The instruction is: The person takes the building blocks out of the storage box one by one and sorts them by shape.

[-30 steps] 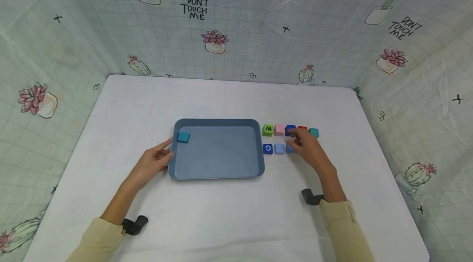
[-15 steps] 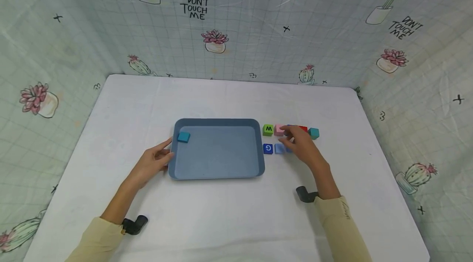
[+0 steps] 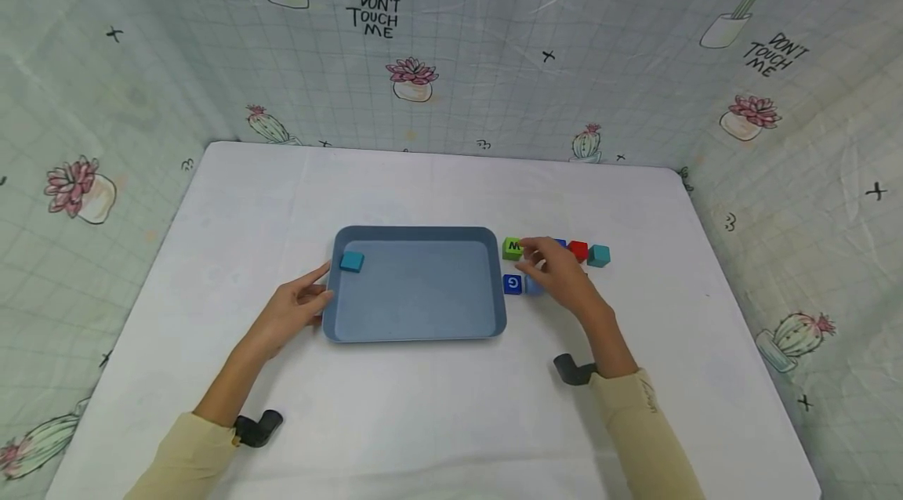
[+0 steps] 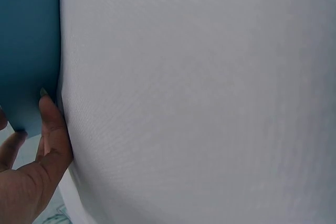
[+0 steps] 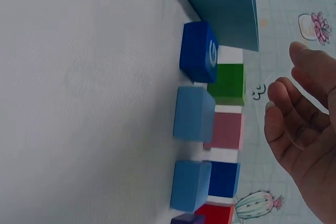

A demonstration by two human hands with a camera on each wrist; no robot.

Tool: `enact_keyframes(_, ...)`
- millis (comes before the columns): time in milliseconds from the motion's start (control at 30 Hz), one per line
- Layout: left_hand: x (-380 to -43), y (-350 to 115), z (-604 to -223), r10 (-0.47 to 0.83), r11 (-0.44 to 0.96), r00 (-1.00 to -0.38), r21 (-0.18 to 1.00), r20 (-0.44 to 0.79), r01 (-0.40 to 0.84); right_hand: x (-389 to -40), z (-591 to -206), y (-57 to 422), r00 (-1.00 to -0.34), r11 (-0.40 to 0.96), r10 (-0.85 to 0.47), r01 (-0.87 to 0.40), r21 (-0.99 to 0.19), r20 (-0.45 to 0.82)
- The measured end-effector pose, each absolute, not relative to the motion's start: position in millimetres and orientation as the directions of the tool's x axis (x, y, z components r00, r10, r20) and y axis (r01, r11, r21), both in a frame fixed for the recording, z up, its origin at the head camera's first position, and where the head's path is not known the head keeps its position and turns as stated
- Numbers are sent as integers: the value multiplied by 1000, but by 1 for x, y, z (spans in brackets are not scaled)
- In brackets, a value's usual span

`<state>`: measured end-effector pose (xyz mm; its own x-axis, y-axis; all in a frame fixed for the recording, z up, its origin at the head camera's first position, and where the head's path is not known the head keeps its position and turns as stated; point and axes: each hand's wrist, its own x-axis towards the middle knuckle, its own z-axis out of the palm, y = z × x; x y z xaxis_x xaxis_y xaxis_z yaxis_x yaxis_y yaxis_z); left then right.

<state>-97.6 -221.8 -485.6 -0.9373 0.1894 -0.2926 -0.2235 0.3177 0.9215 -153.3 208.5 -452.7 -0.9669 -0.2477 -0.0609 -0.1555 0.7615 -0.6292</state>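
A shallow blue-grey tray [image 3: 416, 331] lies on the white table, with one teal block [image 3: 351, 262] near its left wall. My left hand [image 3: 292, 308] touches that wall from outside, thumb and index fingertips against it. In the head view, my right hand [image 3: 557, 273] hovers over two rows of cubes right of the tray. Its fingers are loosely bent with nothing between them. Near its fingertips are a green cube [image 3: 513, 249] marked W and a dark blue cube [image 3: 512, 284] marked G. It hides a pink cube [image 5: 227, 130], which shows in the right wrist view.
Right of the hand are a red cube [image 3: 578, 251] and a teal cube [image 3: 599, 255]. The right wrist view also has two light blue cubes, one nearer the G cube [image 5: 199, 51], and part of a purple one [image 5: 188, 219]. A printed cloth [image 3: 480, 92] hangs behind the table.
My right hand has shifted left along the rows, from above the dark blue cube to beside the green one, uncovering the red cube. My left hand and the tray stay in place.
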Motion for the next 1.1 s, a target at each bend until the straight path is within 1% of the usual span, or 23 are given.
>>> enact_keyframes(100, -98, -222, -487, 187, 323, -938, 920, -293, -222, -155, -452, 202, -963, 745, -257, -148, -650, -75)
enact_keyframes(233, -98, -222, -488, 183, 335, -937, 915, -298, -225, -156, -453, 194, -957, 745, -277, -156, -649, -88)
enact_keyframes(500, -98, -222, -489, 197, 323, -939, 923, -281, -208, -158, -453, 181, -940, 740, -339, -243, -627, -36)
enact_keyframes(833, -97, -223, -487, 199, 322, -942, 926, -270, -197, -155, -455, 172, -914, 707, -406, -297, -642, -24)
enact_keyframes(1100, -97, -223, -489, 201, 319, -942, 927, -268, -196, -156, -456, 158, -896, 695, -444, -346, -631, 3)
